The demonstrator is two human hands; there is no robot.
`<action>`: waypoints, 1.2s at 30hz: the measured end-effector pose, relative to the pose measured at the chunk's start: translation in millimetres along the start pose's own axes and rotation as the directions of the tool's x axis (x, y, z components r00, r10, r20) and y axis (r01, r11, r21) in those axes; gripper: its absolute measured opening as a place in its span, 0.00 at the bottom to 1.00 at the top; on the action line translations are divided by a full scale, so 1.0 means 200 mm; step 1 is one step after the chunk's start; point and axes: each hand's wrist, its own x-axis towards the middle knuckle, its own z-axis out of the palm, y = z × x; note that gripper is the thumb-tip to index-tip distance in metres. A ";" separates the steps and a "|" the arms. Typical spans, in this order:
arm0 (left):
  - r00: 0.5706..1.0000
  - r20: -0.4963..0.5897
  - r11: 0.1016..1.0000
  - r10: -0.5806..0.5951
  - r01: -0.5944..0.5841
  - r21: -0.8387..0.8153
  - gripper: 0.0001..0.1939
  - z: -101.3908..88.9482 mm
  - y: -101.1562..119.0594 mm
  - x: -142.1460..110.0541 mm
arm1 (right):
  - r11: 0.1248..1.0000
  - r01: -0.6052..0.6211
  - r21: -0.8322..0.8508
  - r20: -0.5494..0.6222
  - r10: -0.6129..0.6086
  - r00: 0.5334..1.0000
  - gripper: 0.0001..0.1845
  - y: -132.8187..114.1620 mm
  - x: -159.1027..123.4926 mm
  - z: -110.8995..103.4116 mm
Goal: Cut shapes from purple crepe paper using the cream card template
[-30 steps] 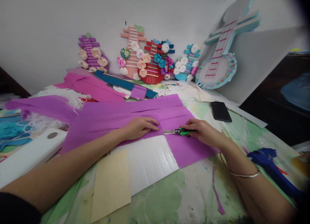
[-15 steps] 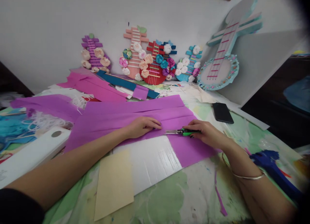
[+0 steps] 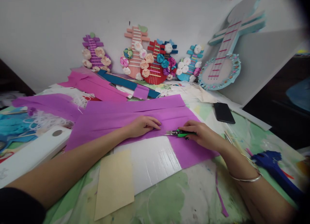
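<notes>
A large sheet of purple paper [image 3: 116,120] lies creased across the table. Flat on it rests my left hand [image 3: 144,125], fingers stretched out toward the right. My right hand [image 3: 197,132] is closed around a green and black utility knife [image 3: 184,133]. The knife's blade points left and touches the paper just right of my left fingertips. Below the blade, a white board [image 3: 150,162] shows beside the purple paper's edge. A cream card [image 3: 115,182] overlaps the board's left end.
Decorated toy instruments [image 3: 155,62] lean on the wall at the back. A black phone [image 3: 224,113] lies at right, with a blue glue gun [image 3: 273,166] nearer. At left are a long white device [image 3: 36,153] and white shredded strands [image 3: 48,120]. Pink paper [image 3: 94,85] lies behind.
My right hand has slid the knife slightly to the left, closer to my left fingertips. The left hand stays about where it was on the paper.
</notes>
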 end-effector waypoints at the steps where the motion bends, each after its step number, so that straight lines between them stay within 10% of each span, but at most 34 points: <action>1: 1.000 0.000 1.000 0.002 -0.002 0.001 0.17 0.00 0.00 0.00 | 1.000 -0.002 -0.004 0.000 0.002 1.000 0.26 0.00 0.00 0.00; 18: 0.982 -0.173 0.997 0.074 -0.068 0.043 0.15 0.00 0.02 -0.02 | 0.999 0.012 -0.035 -0.135 -0.016 0.991 0.26 0.06 0.01 0.03; 36: 0.994 -0.063 0.980 0.087 -0.074 0.184 0.26 0.02 -0.03 -0.02 | 0.997 0.070 -0.042 -0.191 -0.077 0.979 0.25 0.06 0.02 0.06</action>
